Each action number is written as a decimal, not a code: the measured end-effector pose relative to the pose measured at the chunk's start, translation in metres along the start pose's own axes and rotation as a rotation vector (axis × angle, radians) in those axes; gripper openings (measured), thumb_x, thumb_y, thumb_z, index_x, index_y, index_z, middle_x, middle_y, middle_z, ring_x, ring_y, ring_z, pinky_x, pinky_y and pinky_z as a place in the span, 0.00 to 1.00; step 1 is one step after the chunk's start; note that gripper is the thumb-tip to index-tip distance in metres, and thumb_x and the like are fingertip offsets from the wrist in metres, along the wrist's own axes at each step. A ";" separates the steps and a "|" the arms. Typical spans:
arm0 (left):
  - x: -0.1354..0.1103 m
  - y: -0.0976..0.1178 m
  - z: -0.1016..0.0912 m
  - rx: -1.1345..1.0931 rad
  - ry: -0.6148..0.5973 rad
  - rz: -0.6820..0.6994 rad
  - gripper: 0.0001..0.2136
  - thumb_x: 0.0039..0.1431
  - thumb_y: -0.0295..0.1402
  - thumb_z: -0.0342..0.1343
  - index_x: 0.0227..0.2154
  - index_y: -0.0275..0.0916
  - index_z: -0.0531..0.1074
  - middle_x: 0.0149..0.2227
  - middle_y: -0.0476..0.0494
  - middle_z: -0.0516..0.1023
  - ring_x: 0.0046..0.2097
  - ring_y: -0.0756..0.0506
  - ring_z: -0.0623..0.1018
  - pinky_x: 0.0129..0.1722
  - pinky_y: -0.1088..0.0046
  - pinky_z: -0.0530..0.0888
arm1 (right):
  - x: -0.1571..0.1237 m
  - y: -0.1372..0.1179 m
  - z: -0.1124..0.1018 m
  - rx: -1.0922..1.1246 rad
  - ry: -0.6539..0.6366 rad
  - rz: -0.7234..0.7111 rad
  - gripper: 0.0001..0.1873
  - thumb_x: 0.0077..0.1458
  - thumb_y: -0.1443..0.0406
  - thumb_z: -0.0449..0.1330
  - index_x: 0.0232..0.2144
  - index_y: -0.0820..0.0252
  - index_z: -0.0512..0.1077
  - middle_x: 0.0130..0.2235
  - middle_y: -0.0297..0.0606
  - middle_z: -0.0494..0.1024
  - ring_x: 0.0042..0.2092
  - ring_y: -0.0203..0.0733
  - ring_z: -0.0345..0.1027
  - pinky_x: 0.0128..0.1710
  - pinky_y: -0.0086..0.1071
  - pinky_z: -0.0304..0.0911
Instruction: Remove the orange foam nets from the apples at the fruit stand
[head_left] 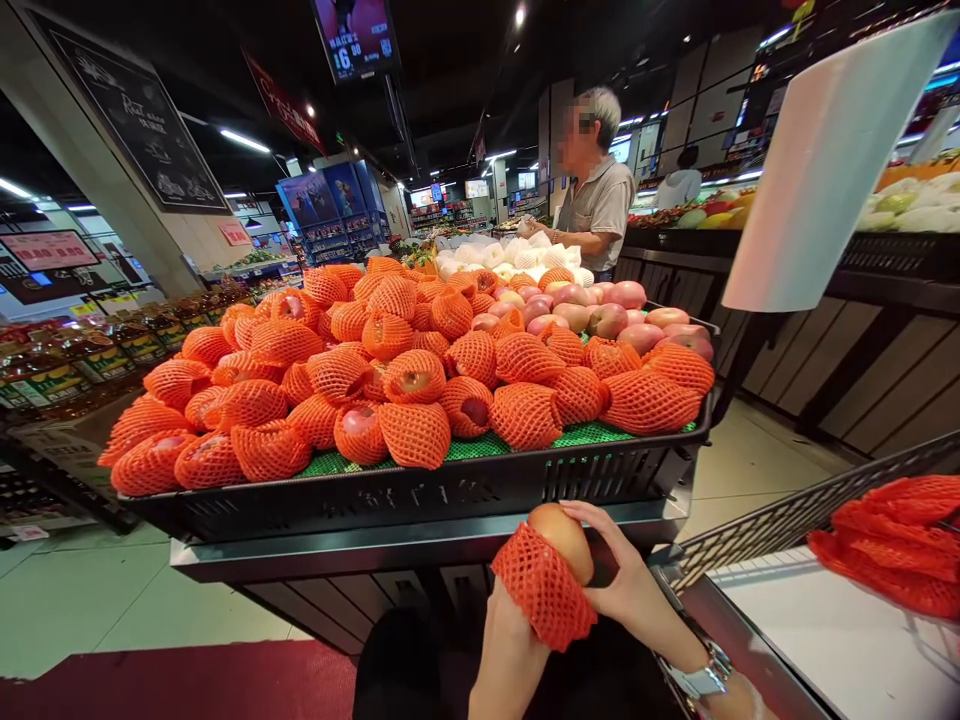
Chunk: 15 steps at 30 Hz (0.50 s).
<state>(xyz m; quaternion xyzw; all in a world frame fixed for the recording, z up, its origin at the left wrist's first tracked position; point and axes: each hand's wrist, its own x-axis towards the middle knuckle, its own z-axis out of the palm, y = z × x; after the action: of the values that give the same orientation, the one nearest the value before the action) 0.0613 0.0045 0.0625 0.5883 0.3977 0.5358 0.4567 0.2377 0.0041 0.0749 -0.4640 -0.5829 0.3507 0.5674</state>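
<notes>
Orange foam netting (538, 590) half-sleeves a fruit (564, 538), frame's lower centre. The left hand (511, 640) grips the netting from below; the right hand (628, 585), nearer, clasps the fruit's bare upper end.

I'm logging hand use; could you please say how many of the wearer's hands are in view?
2: the left hand, partly hidden behind the orange net around the fruit; the right hand, at the fruit's bare side.
</notes>
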 end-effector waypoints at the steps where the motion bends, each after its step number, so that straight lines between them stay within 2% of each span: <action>1: 0.000 -0.002 0.001 0.002 -0.012 0.011 0.19 0.47 0.37 0.68 0.45 0.45 0.78 0.48 0.37 0.80 0.52 0.30 0.76 0.54 0.51 0.74 | 0.000 0.000 -0.003 -0.026 -0.045 -0.025 0.35 0.38 0.66 0.74 0.51 0.49 0.70 0.58 0.42 0.68 0.60 0.56 0.61 0.57 0.44 0.64; 5: -0.004 -0.015 0.003 0.063 -0.100 0.081 0.34 0.49 0.35 0.67 0.60 0.43 0.63 0.58 0.33 0.71 0.59 0.31 0.70 0.60 0.51 0.67 | -0.001 0.000 -0.015 -0.024 -0.209 -0.116 0.39 0.34 0.66 0.75 0.52 0.48 0.71 0.56 0.44 0.70 0.59 0.58 0.63 0.58 0.49 0.60; 7: -0.008 -0.021 0.002 0.145 -0.194 0.106 0.40 0.47 0.33 0.68 0.63 0.44 0.58 0.62 0.33 0.66 0.63 0.32 0.66 0.62 0.52 0.63 | -0.003 0.001 -0.018 0.011 -0.251 -0.134 0.40 0.34 0.66 0.76 0.52 0.48 0.71 0.57 0.44 0.70 0.59 0.59 0.63 0.59 0.51 0.59; 9: -0.012 -0.025 0.000 0.215 -0.268 0.107 0.37 0.48 0.33 0.68 0.62 0.45 0.61 0.62 0.34 0.67 0.62 0.33 0.67 0.62 0.52 0.63 | -0.006 0.000 -0.020 0.054 -0.281 -0.124 0.41 0.34 0.65 0.76 0.53 0.47 0.71 0.58 0.45 0.70 0.60 0.61 0.62 0.59 0.52 0.58; 13: -0.016 -0.022 -0.002 0.283 -0.257 0.079 0.29 0.49 0.36 0.67 0.56 0.41 0.70 0.56 0.32 0.73 0.57 0.32 0.72 0.58 0.51 0.67 | -0.009 -0.005 -0.021 0.142 -0.314 -0.089 0.38 0.41 0.55 0.72 0.56 0.48 0.70 0.61 0.45 0.68 0.62 0.61 0.59 0.61 0.53 0.53; 15: -0.016 -0.016 -0.003 0.309 -0.294 0.042 0.25 0.50 0.37 0.66 0.52 0.39 0.73 0.52 0.32 0.76 0.55 0.32 0.73 0.57 0.51 0.69 | -0.010 -0.008 -0.020 0.150 -0.330 -0.082 0.37 0.45 0.50 0.68 0.57 0.49 0.69 0.62 0.45 0.68 0.63 0.62 0.57 0.63 0.54 0.48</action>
<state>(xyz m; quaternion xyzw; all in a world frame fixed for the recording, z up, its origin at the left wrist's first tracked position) 0.0570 -0.0062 0.0423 0.7314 0.3918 0.3863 0.4029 0.2555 -0.0103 0.0815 -0.3323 -0.6587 0.4415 0.5108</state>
